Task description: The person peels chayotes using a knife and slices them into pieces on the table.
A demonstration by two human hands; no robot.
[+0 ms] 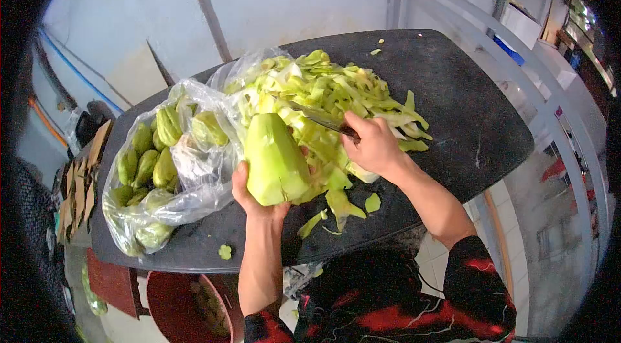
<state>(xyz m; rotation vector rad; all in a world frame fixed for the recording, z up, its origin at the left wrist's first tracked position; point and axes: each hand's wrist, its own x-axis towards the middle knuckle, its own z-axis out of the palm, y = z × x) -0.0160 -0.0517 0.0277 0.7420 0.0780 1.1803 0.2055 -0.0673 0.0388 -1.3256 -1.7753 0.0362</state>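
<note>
My left hand (pixel 249 197) is closed around the lower side of a large peeled green fruit (pixel 275 165), which looks like a green papaya. Its pale surface shows flat facets, and it is tilted with the narrower end away from me. In my right hand (pixel 378 145) is a knife (pixel 320 116), gripped by its dark handle. The blade points left, over a heap of peel strips (pixel 330 84) just beyond the fruit. Some left fingers are hidden behind the fruit.
A clear plastic bag (pixel 194 204) with several unpeeled green fruits (pixel 145 165) stands at the table's left. The dark table (pixel 466 110) has rounded corners. Below its front edge is a red bucket (pixel 171 304). Grey metal railings (pixel 485 26) run along the right.
</note>
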